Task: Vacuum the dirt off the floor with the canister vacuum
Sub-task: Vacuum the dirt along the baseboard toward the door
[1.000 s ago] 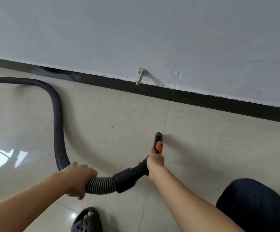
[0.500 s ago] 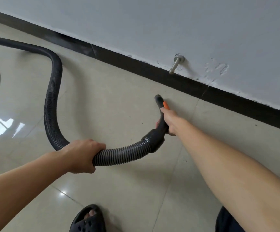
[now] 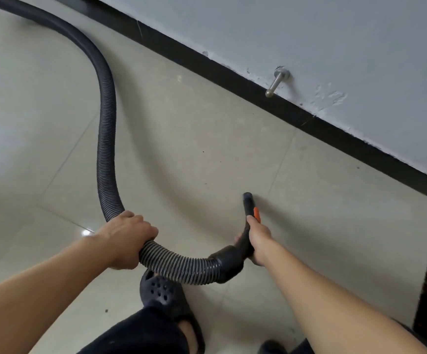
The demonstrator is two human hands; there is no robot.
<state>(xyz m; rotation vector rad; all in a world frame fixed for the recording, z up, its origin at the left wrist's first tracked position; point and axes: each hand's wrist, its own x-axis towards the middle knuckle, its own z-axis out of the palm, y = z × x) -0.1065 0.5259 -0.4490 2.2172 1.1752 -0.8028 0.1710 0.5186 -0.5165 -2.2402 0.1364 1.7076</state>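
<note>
Right grip [image 3: 257, 238] clamps the nozzle [image 3: 248, 203] to aim at dirt specks [image 3: 203, 151], left grip [image 3: 128, 238] clutches the hose [image 3: 106, 149], probably managing slack.

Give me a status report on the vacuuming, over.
Left hand grip on ribbed hose. Right hand grip on handle, nozzle tip down near floor. Dark specks ahead; sandal under hose bend.

Floor [image 3: 207, 118]: big pale shiny tiles, thin lines between. Bright light spot [image 3: 86, 233] on left tile. Black ribbed hose [image 3: 106, 139] lies on floor, runs from top left corner, bends toward near side. Black slipper [image 3: 161, 295] with holes stands flat on floor, foot inside. Few tiny dark specks [image 3: 203, 151] on tiles in middle, one more by slipper. Black strip [image 3: 335, 129] runs where floor meets wall [image 3: 335, 47].
</note>
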